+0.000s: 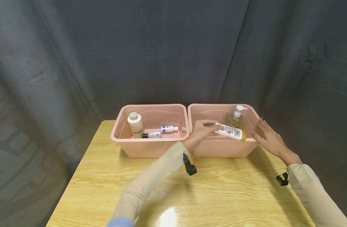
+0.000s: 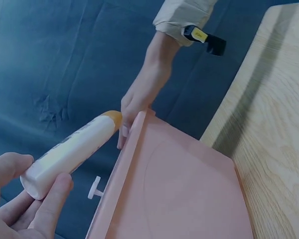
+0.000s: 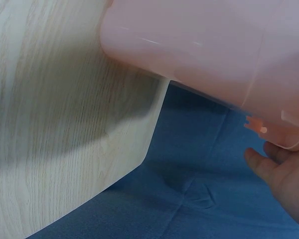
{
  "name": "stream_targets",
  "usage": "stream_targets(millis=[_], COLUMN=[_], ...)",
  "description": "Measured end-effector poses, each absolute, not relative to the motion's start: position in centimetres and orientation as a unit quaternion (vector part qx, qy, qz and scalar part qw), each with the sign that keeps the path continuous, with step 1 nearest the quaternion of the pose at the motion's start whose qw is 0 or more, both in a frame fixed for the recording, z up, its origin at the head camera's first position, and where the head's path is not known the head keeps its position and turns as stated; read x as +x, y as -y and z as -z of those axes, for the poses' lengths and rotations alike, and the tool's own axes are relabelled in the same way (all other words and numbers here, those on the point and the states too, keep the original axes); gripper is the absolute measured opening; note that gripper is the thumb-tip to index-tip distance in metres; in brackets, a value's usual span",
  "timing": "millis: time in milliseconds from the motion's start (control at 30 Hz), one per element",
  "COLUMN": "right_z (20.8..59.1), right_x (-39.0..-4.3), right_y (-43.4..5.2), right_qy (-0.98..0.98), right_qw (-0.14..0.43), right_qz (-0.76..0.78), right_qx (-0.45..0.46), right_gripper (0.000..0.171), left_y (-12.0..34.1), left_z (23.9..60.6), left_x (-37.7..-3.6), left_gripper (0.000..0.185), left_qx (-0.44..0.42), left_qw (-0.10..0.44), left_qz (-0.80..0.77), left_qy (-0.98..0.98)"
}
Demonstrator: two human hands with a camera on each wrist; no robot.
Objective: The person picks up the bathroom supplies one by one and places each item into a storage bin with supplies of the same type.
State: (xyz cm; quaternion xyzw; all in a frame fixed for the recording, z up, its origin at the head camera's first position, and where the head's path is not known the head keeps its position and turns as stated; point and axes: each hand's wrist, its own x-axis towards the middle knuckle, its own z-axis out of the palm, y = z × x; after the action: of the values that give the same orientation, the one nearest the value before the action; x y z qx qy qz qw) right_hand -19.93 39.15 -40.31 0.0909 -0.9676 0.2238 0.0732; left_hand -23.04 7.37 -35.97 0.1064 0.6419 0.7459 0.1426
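Note:
My left hand [image 1: 201, 130] pinches the bottom end of a white bottle [image 1: 228, 131] with a yellow cap and printed label. It holds the bottle tilted above the front of the right pink bin [image 1: 219, 151], cap pointing right. In the left wrist view, thumb and fingers hold the base of the same bottle [image 2: 70, 154]. Inside that bin stands a clear pump bottle [image 1: 234, 119] with a white pump, partly hidden. My right hand [image 1: 271, 142] rests at the bin's right rim, fingers extended; the right wrist view shows only part of this hand [image 3: 284, 174].
A second pink bin [image 1: 150, 148] adjoins on the left. It holds a large white bottle [image 1: 136, 126], a small clear bottle with black cap [image 1: 154, 135] and a small white-and-blue bottle [image 1: 168, 129]. Both stand on a wooden table [image 1: 219, 189] before a dark curtain [image 1: 162, 56].

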Motion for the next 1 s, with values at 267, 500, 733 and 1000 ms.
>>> stream_targets(millis=[267, 500, 733, 1000], right_z=[40.4, 40.4, 40.4, 40.5], right_x=[-20.0, -20.0, -20.0, -20.0], right_y=[-39.1, -39.2, -39.2, -39.3], right_qy=[0.968, 0.968, 0.968, 0.968], right_qw=[0.09, 0.084, 0.094, 0.087], right_qz=[-0.214, -0.221, -0.214, -0.217], right_qx=[0.095, 0.089, 0.094, 0.09], right_gripper=[0.072, 0.073, 0.071, 0.072], left_y=[-7.0, -6.7, -6.5, -6.0], left_z=[36.1, 36.3, 36.3, 36.6], left_x=[-24.0, -24.7, -25.3, -26.4], left_gripper=[0.033, 0.037, 0.035, 0.031], left_qx=[0.081, 0.037, 0.005, -0.028], left_qw=[0.153, 0.139, 0.137, 0.132], left_qz=[-0.789, -0.792, -0.788, -0.791], left_qy=[-0.589, -0.593, -0.601, -0.597])
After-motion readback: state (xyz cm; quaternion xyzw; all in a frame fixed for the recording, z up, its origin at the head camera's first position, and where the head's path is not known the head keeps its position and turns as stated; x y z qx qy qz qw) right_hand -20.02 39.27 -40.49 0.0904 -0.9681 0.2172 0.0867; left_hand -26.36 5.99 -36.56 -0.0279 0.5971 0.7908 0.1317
